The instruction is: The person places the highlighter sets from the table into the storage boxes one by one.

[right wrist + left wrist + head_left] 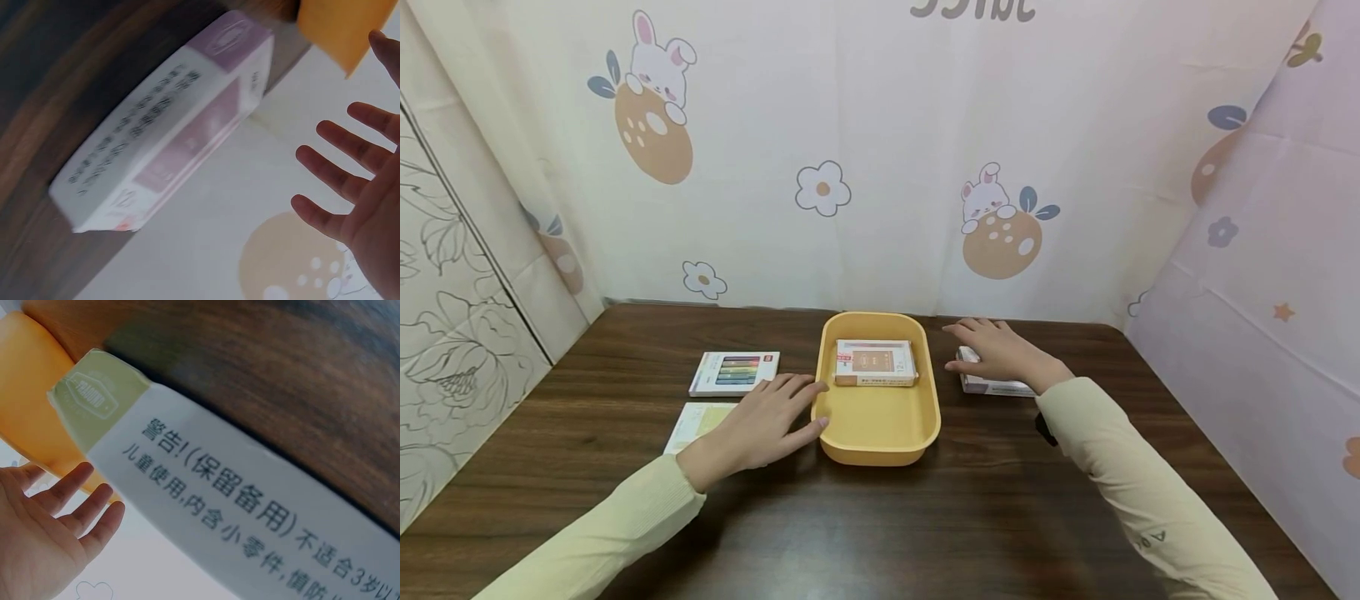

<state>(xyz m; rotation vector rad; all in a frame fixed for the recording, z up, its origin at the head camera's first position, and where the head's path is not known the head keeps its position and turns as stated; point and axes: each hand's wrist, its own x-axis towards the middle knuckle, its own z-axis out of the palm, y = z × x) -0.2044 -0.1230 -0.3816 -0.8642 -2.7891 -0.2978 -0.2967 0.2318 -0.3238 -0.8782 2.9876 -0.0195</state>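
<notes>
A yellow tray (880, 429) stands mid-table with one white-and-tan box (874, 363) lying flat in its far half. My left hand (760, 425) is at the tray's left rim, fingers spread; whether it touches the rim I cannot tell. Under that hand lies a white box with a green end (94, 400), partly hidden in the head view. On the tray's right my right hand (1000, 354) hovers over a white-and-purple box (187, 131), which it partly covers. The right wrist view shows its fingers spread and apart from that box.
A flat white box with coloured bars (737, 372) lies left of the tray, behind the green-ended box. The dark wooden table (865, 533) ends at a printed curtain (895, 125) along the back, with more cloth at both sides.
</notes>
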